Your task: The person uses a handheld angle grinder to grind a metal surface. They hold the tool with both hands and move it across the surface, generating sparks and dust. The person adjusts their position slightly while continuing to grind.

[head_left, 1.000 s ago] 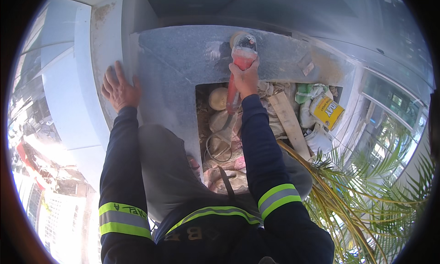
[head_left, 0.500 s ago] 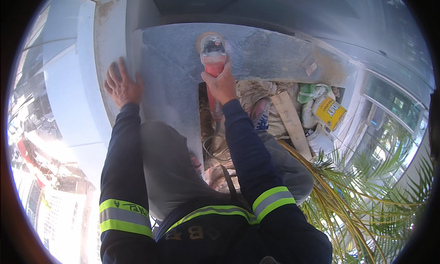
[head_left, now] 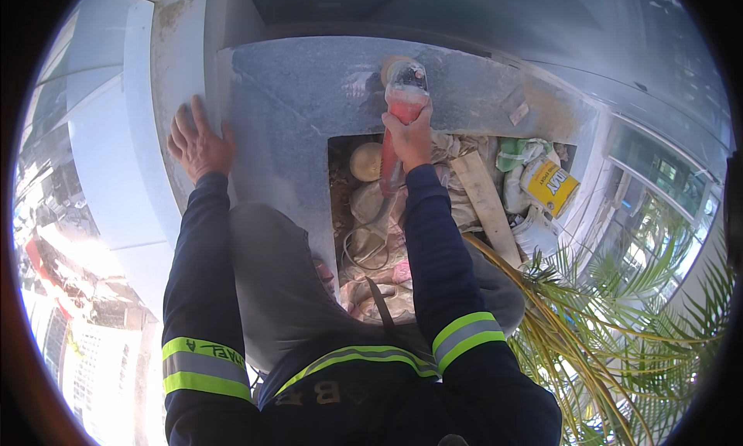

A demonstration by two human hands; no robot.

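Note:
My right hand (head_left: 410, 139) is wrapped round the body of a red angle grinder (head_left: 406, 98), dusty and with a metal head. A round tan disc (head_left: 393, 68) shows at the grinder's far end, against the grey concrete ledge (head_left: 286, 98). The tool's tail and cord hang over the opening on my side of the ledge. My left hand (head_left: 201, 144) lies with fingers spread on the pale upright strip (head_left: 179, 75) to the left, holding nothing.
Below the ledge, an opening holds crumpled sacks (head_left: 371, 206), a round tan object (head_left: 366, 162), a wooden plank (head_left: 487, 206) and a yellow-labelled container (head_left: 551, 187). Palm fronds (head_left: 604, 322) spread at the lower right. A glazed window (head_left: 658, 175) stands at the right.
My right hand has slid the grinder to the right along the ledge, and the round tan object in the opening has come into view. My left hand stays on the strip.

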